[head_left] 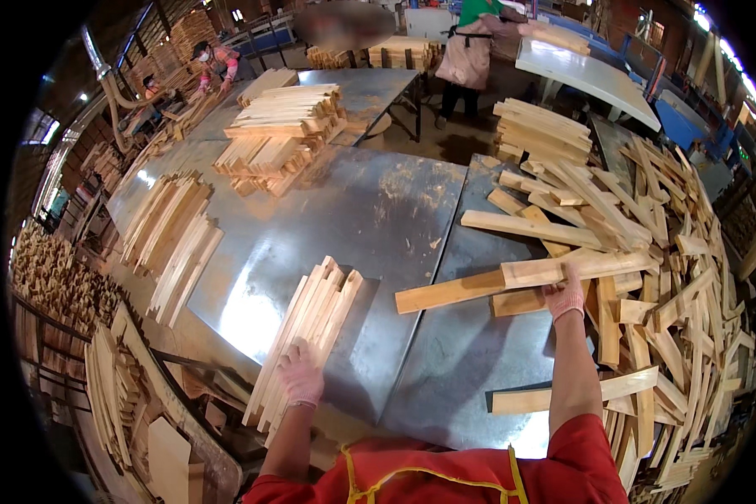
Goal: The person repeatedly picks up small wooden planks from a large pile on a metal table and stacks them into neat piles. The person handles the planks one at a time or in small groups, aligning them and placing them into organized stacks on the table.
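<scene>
My left hand [300, 375], in a pink work glove, lies on a small bundle of pale wooden strips [311, 309] near the table's front edge. Its fingers are spread over the top of the strips. To the right, my right hand [564, 296], gloved the same way, grips a wooden strip [581, 267] at the edge of a jumbled pile. That strip meets or overlaps a darker wooden strip [449, 291] reaching left over the table seam. Another loose strip [574, 391] lies below my right forearm.
The metal table [370, 218] carries a tall stack of strips [281, 126] at the back and more bundles [168, 223] on the left edge. A tangled heap of strips [689, 294] fills the right side. A person in an apron [464, 59] stands beyond, beside a white-topped table [592, 76].
</scene>
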Demonstrator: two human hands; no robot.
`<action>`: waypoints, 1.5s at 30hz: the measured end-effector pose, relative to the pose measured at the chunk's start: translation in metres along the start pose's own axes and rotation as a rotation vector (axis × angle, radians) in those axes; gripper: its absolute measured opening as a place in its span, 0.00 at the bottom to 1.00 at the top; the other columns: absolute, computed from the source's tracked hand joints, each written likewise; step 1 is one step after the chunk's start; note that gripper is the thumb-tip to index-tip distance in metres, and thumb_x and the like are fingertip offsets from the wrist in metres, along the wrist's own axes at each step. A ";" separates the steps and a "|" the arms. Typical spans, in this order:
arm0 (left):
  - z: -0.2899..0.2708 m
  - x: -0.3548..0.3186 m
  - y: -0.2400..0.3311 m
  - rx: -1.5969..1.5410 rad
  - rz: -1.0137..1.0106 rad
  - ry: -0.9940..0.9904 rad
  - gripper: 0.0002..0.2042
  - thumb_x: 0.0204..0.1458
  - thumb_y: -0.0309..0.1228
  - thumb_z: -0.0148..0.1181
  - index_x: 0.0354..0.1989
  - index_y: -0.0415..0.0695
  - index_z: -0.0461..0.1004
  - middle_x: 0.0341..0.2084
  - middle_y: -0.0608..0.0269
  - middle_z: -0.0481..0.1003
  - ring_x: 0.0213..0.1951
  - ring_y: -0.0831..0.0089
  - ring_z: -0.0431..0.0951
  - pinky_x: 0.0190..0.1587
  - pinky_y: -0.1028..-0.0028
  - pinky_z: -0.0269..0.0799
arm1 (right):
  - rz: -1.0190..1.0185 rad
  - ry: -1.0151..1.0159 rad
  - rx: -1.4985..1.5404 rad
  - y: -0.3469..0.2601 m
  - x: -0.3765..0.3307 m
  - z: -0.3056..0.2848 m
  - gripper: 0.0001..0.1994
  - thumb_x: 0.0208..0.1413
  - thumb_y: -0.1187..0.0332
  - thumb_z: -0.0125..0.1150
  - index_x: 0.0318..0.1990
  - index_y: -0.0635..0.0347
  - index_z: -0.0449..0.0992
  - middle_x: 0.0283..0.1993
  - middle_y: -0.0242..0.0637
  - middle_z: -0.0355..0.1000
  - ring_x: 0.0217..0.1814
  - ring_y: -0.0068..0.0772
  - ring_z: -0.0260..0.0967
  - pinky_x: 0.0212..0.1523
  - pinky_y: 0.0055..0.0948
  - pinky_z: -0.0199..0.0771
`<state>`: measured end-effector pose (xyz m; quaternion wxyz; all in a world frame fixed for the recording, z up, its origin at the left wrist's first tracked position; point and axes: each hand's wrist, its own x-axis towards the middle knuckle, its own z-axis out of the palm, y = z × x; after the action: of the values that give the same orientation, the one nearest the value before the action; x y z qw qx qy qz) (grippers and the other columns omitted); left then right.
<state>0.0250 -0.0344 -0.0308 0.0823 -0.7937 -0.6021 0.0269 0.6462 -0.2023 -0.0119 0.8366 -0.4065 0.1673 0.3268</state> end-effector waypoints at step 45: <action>-0.012 -0.135 -0.092 -0.294 0.227 0.168 0.26 0.43 0.35 0.71 0.55 0.49 0.75 0.50 0.60 0.74 0.57 0.56 0.73 0.60 0.59 0.68 | 0.568 -0.378 -0.966 0.255 -0.323 -0.076 0.17 0.58 0.66 0.70 0.53 0.62 0.76 0.43 0.33 0.79 0.41 0.24 0.77 0.34 0.21 0.75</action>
<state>-0.0978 -0.1410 -0.0117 0.0119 -0.8594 -0.4973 -0.1182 0.2346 -0.2790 -0.0283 0.4519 -0.6153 -0.0502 0.6439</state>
